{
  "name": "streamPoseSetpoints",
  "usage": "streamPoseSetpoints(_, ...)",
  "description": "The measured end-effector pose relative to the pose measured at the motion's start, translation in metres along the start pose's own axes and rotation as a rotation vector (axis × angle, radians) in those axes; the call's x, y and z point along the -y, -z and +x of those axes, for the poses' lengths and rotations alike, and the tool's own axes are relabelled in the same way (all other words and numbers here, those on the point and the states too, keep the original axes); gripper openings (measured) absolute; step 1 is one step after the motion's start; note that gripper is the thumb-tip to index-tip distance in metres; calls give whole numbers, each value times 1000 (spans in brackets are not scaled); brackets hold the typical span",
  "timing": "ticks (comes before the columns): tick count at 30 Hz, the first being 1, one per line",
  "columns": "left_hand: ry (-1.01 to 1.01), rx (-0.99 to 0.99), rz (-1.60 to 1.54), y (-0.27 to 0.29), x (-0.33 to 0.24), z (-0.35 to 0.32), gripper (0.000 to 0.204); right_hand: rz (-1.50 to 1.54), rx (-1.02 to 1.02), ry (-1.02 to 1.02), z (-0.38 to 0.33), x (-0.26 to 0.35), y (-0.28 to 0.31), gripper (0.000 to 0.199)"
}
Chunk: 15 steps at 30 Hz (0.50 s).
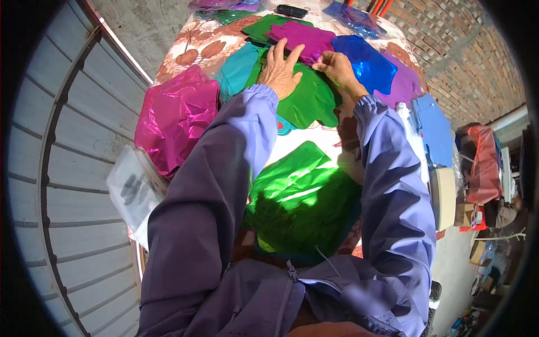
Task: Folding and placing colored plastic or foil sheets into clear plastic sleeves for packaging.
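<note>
1. Hands meet near the table's (185, 45) far edge: left hand (279, 70) lies flat, fingers spread, on a green foil sheet (310, 101).
2. Right hand (337, 68) pinches a magenta foil sheet (303, 38) just beyond it.
3. Blue foil sheet (368, 64) lies right of both.

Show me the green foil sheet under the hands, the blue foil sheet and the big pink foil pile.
green foil sheet (311, 101), head view, bare middle below the hands
blue foil sheet (368, 64), head view, its shiny centre
pink foil pile (177, 115), head view, middle of the top sheet
</note>
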<state>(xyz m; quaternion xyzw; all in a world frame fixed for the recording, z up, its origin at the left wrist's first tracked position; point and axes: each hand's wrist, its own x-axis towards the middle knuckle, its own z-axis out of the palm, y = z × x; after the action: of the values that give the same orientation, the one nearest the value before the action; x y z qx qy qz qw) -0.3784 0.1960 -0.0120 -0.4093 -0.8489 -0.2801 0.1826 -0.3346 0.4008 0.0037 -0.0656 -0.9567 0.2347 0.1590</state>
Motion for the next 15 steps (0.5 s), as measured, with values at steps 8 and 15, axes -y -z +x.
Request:
streamPoseSetpoints(8,108,228,58,-4,5,4,64,132,-127,116,1,-13,-21,16)
streamPoseSetpoints(15,155,213,62,-4,5,4,64,101,-93,-3,2,-1,-17,19)
